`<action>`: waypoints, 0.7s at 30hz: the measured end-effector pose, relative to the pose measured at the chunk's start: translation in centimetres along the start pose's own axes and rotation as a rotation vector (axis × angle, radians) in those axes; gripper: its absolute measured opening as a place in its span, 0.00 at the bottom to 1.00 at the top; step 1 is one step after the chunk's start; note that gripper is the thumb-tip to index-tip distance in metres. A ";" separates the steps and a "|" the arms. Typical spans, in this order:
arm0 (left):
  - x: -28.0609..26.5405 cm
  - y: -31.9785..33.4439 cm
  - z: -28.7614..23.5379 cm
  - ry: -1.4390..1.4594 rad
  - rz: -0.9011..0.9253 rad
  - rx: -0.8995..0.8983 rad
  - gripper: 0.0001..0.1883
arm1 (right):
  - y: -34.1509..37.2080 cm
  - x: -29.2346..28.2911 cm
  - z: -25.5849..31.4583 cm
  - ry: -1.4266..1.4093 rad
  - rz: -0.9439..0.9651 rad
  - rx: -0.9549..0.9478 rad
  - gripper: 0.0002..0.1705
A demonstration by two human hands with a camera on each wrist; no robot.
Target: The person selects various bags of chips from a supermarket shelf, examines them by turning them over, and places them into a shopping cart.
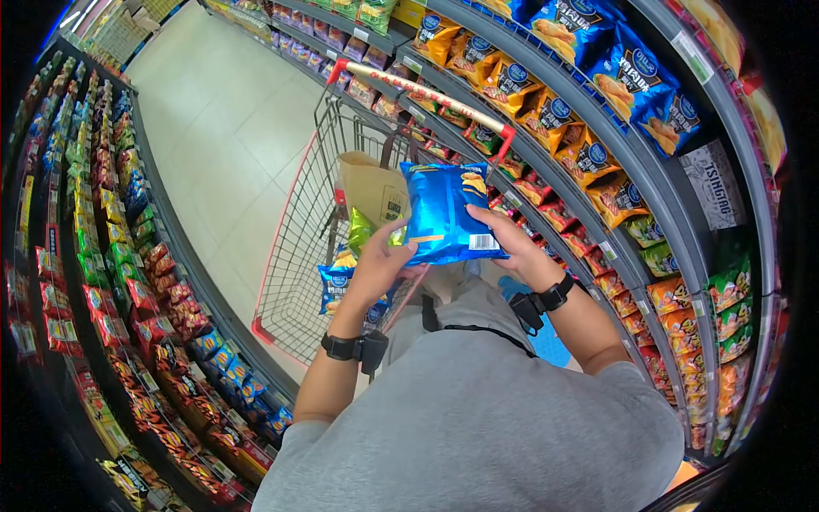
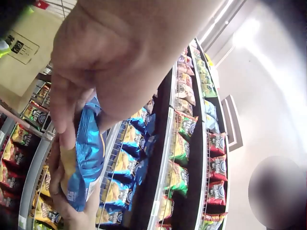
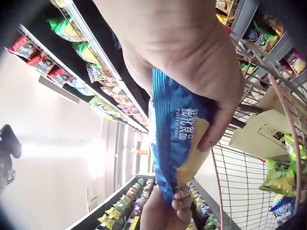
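A blue bag of puffed snacks (image 1: 444, 213) is held up in front of the chest, over the near end of a shopping cart. Its back, with a barcode low on the right, faces up in the head view. My left hand (image 1: 381, 256) grips its left lower side, thumb on top. My right hand (image 1: 519, 246) holds the right side, thumb lying on the back face. In the left wrist view the bag (image 2: 88, 148) shows edge-on, partly hidden by the fingers. "PUFFED FOOD" is printed on the bag (image 3: 184, 124) in the right wrist view.
The wire cart has a red and white handle (image 1: 426, 94). In it are a brown paper bag (image 1: 363, 183), a green snack bag (image 1: 361, 232) and a blue snack bag (image 1: 334, 286). Snack shelves (image 1: 520, 85) curve along the right, more along the left; pale floor (image 1: 213, 128) lies between.
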State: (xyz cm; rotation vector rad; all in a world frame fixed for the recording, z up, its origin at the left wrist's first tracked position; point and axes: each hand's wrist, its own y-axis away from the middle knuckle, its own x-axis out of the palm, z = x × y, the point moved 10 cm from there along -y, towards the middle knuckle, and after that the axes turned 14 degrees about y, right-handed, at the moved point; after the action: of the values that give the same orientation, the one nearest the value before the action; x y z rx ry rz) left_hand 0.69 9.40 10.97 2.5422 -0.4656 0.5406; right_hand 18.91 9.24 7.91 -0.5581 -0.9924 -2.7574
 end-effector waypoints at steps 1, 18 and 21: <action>0.2 0.1 -0.4 0.023 0.008 0.037 0.27 | 0.2 0.5 0.3 -0.016 0.014 0.003 0.27; 0.1 0.3 -1.8 0.027 -0.012 0.136 0.24 | 0.2 0.9 1.4 0.042 -0.031 -0.084 0.31; -4.2 -2.0 1.5 -0.159 -0.067 0.227 0.24 | -0.3 0.7 4.0 0.375 -0.224 -0.318 0.33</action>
State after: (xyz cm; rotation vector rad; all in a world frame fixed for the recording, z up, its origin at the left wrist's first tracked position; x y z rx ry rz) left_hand -1.66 11.16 7.10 2.8218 -0.3916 0.3867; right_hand 19.39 12.02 10.86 0.0471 -0.5651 -3.0768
